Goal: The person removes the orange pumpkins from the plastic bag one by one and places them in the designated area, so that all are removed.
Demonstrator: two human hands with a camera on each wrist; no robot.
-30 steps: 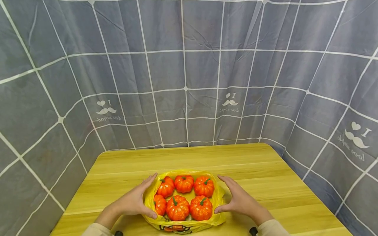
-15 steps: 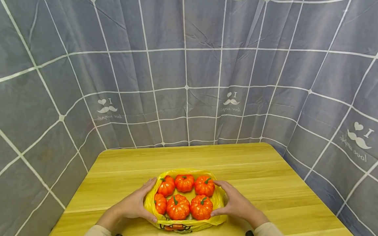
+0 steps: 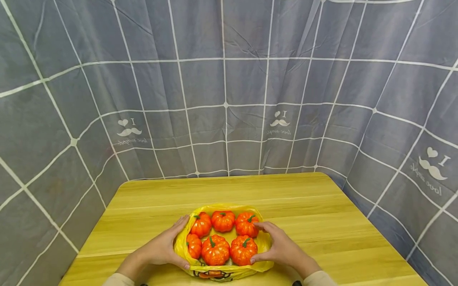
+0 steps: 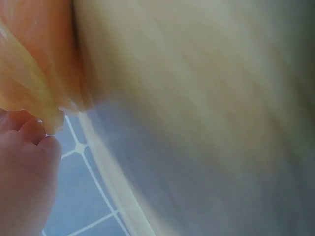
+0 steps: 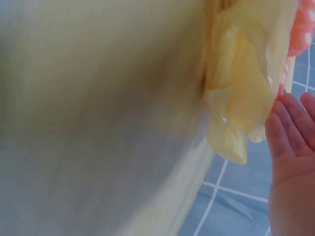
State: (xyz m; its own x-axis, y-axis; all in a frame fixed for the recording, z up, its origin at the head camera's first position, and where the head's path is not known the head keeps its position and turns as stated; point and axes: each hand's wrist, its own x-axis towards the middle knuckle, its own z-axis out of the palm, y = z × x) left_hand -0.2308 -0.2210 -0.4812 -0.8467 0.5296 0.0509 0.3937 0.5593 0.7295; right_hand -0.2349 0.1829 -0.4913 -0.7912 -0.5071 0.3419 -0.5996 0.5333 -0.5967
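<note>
On the near side of the counter (image 3: 157,198), our yellow bag (image 3: 247,271) sits long axis left to right between our hands, six orange pumpkins (image 3: 215,251) inside. Our left hand (image 3: 166,248) is spread wide against its left side; our right hand (image 3: 280,248) is wide too, fingertips right at the back-right pumpkin (image 3: 245,225), thumb by the front-right pumpkin (image 3: 242,251).

The yellow bag (image 3: 182,247) partly hides the near-left orange pumpkin (image 3: 194,246).

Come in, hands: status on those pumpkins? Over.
Left hand against yellow bag, left side; right hand at right rim. Six orange pumpkins inside. No obstruction visible.
</note>
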